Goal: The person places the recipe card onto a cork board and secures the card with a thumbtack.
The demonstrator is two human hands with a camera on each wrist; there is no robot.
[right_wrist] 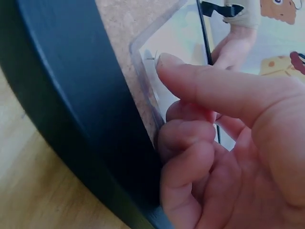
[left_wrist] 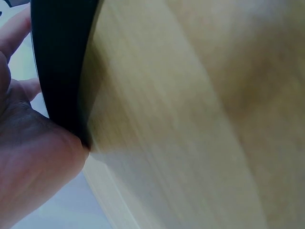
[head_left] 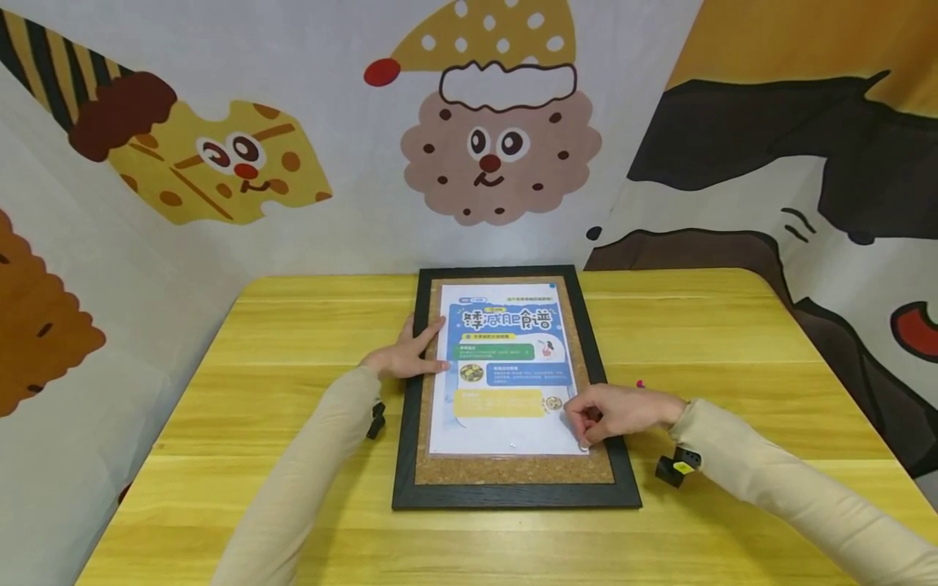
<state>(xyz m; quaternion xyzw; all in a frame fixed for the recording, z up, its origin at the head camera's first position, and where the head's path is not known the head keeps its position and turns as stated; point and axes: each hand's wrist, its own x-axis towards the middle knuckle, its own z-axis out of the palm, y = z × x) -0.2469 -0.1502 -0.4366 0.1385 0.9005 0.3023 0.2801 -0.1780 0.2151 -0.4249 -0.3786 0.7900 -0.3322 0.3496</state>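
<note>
While your curled right hand (head_left: 619, 409) seems to pinch a half-hidden pin (right_wrist: 151, 58) at the sheet (head_left: 506, 374)'s lower right corner, fastening appears underway; press straight into the corkboard (head_left: 513, 470), your spread left hand (head_left: 404, 356), farther off, steadying the left side.

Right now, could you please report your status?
Left hand on laminated poster, left edge. Right hand and pin at lower right corner. Poster on corkboard, hands partly covering.

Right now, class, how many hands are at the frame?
2: the left hand on the left side of the frame, the right hand at the lower right corner of the poster.
</note>
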